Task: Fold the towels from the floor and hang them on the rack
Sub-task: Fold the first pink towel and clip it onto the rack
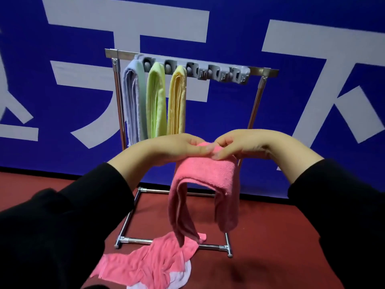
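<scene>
Currently the folded pink towel (206, 174) is pinched at its top fold by both the left hand (179, 148) and right hand (235, 147), fingers clamped, at the rack's (187, 59) 6 o'clock. Edges should be kept aligned before it is hung at 3 o'clock of the yellow towel (177, 101).

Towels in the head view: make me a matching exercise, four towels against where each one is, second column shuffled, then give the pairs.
Column one:
1. lavender towel
2. green towel
3. yellow towel
4. folded pink towel

Column two:
A. middle of the three hung on the rack
B. held up by the left hand and the right hand
C. leftmost on the rack
D. rightmost of the three hung

Pairs: 1-C, 2-A, 3-D, 4-B
</scene>
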### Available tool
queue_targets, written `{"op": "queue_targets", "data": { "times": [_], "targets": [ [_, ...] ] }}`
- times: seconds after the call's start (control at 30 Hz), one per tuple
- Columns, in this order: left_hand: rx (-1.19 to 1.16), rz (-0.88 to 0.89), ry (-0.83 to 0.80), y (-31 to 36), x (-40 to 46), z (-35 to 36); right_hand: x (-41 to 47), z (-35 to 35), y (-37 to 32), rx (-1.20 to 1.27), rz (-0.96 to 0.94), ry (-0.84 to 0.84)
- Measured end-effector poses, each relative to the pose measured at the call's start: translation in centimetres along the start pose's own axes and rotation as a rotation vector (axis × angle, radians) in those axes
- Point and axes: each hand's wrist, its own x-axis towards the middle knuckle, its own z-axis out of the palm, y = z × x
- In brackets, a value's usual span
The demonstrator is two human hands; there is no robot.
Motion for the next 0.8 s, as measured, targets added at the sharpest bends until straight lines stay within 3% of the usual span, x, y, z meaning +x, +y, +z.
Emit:
{"op": "queue_targets", "data": {
  "times": [0.17,0.27,0.4,0.57,0.7,0.8],
  "targets": [
    [-0.172,0.049,0.121,0.7,1.8,-2.4,0.5,-1.8,2.6,0.506,-0.102,0.029],
    [-0.148,0.082,0.042,0.8,3.4,-3.4,1.4,-2.9,2.7,0.683,-0.179,0.086],
    [-0.067,0.076,0.098,0.6,5.9,-4.3,3.1,-5.0,1.7,0.691,-0.204,0.159],
    [-0.087,0.119,0.297,0.9,8.6,-6.9,5.9,-8.7,1.4,0.443,-0.096,0.297],
    [-0.08,0.141,0.449,0.9,12.1,-9.9,9.2,-11.7,1.4,0.478,-0.158,0.452],
    [-0.229,0.151,0.563,1.7,15.2,-11.6,12.2,-13.2,1.1,0.539,-0.17,0.628]
  ]
}}
